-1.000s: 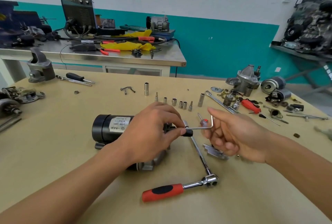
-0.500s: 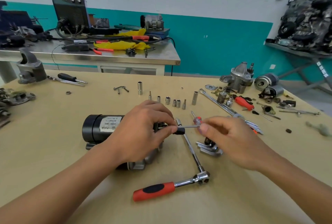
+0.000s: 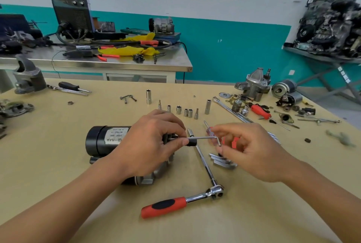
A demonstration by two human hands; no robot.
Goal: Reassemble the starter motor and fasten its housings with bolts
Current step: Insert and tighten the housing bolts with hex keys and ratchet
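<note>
- starter motor (image 3: 101, 141) lies on its side on the tabletop (image 3: 58, 164), black cylinder end pointing left, white label facing up, grey housing end toward the near edge
- left grip (image 3: 154, 143) rests over the motor's right half; thumb and index pinch the long arm of the hex key (image 3: 203, 137) close to the motor
- the key's tip, where it meets the motor, is hidden by the fingers
- right grip (image 3: 252, 149) is just right of the motor, fingers curled, index and thumb pinching the key's short bent arm; fingertips are motion-blurred
- hex key runs about level between the 2 grips, above the tabletop
- ratchet wrench (image 3: 166, 206) with red and black handle lies near the front edge, its extension bar running up under the hex key
- folded hex key set (image 3: 222, 161) lies on the tabletop under the right grip
- row of small sockets (image 3: 178, 110) stands upright just beyond the grips
- loose motor parts and tools lie at the far right
</note>
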